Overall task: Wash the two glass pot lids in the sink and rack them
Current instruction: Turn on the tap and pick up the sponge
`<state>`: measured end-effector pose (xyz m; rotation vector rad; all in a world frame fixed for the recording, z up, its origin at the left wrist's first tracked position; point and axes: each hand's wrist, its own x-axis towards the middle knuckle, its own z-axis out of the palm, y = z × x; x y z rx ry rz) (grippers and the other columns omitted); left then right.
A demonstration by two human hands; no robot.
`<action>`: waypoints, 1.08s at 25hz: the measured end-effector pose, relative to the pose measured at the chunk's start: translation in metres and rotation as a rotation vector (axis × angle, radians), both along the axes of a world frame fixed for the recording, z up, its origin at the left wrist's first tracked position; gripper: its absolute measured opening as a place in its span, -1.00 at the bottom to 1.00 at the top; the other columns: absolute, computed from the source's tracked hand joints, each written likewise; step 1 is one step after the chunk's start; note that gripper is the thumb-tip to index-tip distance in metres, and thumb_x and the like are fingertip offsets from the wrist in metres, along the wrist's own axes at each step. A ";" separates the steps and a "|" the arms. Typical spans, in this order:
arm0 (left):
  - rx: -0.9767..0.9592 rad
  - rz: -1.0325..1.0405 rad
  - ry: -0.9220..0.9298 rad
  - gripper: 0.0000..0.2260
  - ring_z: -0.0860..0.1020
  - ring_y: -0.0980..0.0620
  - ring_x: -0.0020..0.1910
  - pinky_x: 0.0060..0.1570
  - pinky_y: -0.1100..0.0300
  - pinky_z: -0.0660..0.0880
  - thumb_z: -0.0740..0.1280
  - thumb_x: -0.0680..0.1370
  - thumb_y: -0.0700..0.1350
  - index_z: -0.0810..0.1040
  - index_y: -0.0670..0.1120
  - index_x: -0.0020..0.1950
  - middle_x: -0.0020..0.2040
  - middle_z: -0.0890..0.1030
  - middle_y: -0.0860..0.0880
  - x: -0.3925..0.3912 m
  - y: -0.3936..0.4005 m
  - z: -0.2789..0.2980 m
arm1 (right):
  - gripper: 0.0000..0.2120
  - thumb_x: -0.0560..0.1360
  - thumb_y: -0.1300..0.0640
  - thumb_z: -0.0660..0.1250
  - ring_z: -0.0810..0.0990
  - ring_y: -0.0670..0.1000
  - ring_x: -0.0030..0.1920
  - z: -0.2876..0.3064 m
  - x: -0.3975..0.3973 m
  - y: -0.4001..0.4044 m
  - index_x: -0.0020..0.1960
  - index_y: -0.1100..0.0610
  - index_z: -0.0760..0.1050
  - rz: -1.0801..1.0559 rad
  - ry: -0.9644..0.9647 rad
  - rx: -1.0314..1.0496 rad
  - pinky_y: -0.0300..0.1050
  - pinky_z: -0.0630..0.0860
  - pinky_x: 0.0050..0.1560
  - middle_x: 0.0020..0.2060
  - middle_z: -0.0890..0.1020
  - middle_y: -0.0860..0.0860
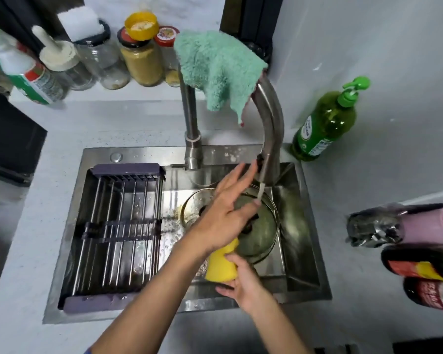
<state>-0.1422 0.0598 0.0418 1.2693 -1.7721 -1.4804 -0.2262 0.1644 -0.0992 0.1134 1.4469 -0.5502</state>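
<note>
Both glass lids sit in the sink [302, 254] under the faucet [269, 118], where a thin stream falls for rinsing: the upper lid [260, 231] overlaps the lower lid [193, 205]. The left hand [225, 213] reaches across over them, fingers [237, 176] straight and spread toward the spout, probably steadying or wetting, covering the upper lid's left part. The right hand [243, 282] grips a yellow sponge [220, 264] at that lid's near rim, ready for scrubbing. The rack [118, 226] waits left.
</note>
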 end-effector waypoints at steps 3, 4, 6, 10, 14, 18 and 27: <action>0.030 -0.029 -0.048 -0.27 -0.13 0.19 0.61 0.60 -0.12 -0.12 0.35 0.56 -0.06 0.02 0.35 0.56 0.64 -0.01 0.15 -0.038 -0.031 -0.001 | -0.73 0.54 0.02 0.32 0.63 0.12 -0.07 -0.005 -0.023 0.013 0.18 0.12 0.51 -0.050 0.002 0.011 -0.05 0.53 -0.16 0.06 0.67 0.18; 0.043 -0.024 -0.044 -0.25 -0.13 0.18 0.61 0.60 -0.14 -0.12 0.36 0.53 -0.06 0.03 0.37 0.56 0.65 0.00 0.15 -0.047 -0.038 -0.002 | -0.74 0.54 0.02 0.33 0.63 0.13 -0.06 -0.007 -0.031 0.016 0.18 0.11 0.51 -0.065 0.006 0.004 -0.04 0.53 -0.15 0.07 0.67 0.19; 0.060 -0.002 -0.027 -0.23 -0.12 0.17 0.61 0.60 -0.16 -0.10 0.35 0.46 -0.03 0.05 0.42 0.54 0.65 0.01 0.18 -0.055 -0.048 -0.005 | -0.75 0.54 0.03 0.34 0.64 0.14 -0.06 -0.010 -0.048 0.018 0.17 0.10 0.50 -0.095 0.015 -0.018 -0.02 0.54 -0.14 0.04 0.67 0.18; 0.084 -0.004 -0.041 -0.17 -0.07 0.14 0.62 0.59 -0.19 -0.03 0.35 0.38 -0.08 0.06 0.49 0.49 0.64 0.02 0.19 -0.060 -0.061 -0.004 | -0.75 0.53 0.03 0.37 0.66 0.19 0.02 -0.013 -0.076 0.012 0.17 0.07 0.49 -0.151 0.039 -0.052 0.03 0.60 -0.12 0.06 0.66 0.19; 0.085 0.005 -0.009 -0.18 -0.03 0.14 0.61 0.57 -0.01 -0.03 0.36 0.41 -0.13 0.10 0.45 0.51 0.64 0.02 0.18 -0.061 -0.072 -0.001 | -0.70 0.53 0.02 0.37 0.65 0.18 0.04 -0.010 -0.093 -0.005 0.22 0.07 0.47 -0.129 0.079 -0.065 0.00 0.60 -0.17 0.09 0.65 0.18; 0.072 0.092 -0.031 -0.28 -0.01 0.19 0.60 0.52 0.06 -0.04 0.36 0.50 -0.06 0.13 0.48 0.48 0.63 0.08 0.21 -0.040 -0.056 -0.025 | -0.65 0.53 0.11 0.34 0.62 0.19 0.02 0.000 -0.100 -0.038 0.29 0.14 0.45 -0.223 0.050 -0.098 0.02 0.60 -0.20 0.12 0.62 0.22; 0.151 0.251 -0.103 -0.51 0.58 0.25 -0.04 0.03 0.33 0.51 0.34 0.54 -0.08 0.43 0.09 0.48 0.23 0.60 0.12 -0.045 -0.033 -0.109 | -0.65 0.61 0.05 0.32 0.62 0.13 -0.01 0.017 -0.100 -0.183 0.35 0.13 0.45 -0.255 0.097 -0.396 -0.04 0.55 -0.19 0.18 0.62 0.17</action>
